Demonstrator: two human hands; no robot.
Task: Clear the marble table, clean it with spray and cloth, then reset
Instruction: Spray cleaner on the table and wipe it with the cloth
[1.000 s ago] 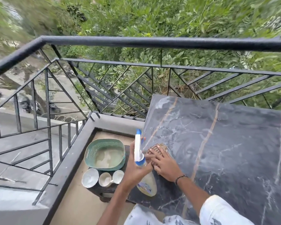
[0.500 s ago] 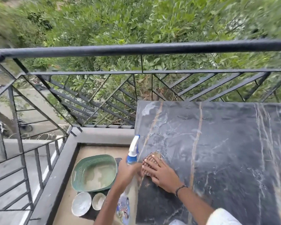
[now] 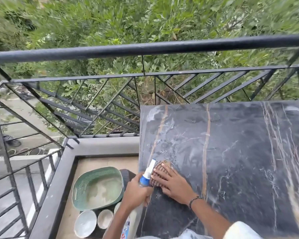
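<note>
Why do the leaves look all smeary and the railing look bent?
Head view: the leaves are streaked by motion blur; the wide lens bows the railing; daylight is soft, with pale sheen on the marble table; the hands and cloth stay fairly sharp.

Light: bright, even daylight from the open sky; outdoor scene.
Shadows: soft and faint; no hard-edged shadow on the marble table [image 3: 231, 152].
Glare: pale, hazy sheen across the table's far left corner and right side.
Blur: foliage [image 3: 145, 19] at the top is smeared by motion; the near right edge of the table is soft.
Distortion: wide-angle bend; the top rail [image 3: 145, 48] bows and the railing bars splay toward the left edge.
Sharpest: middle of the frame.
</note>
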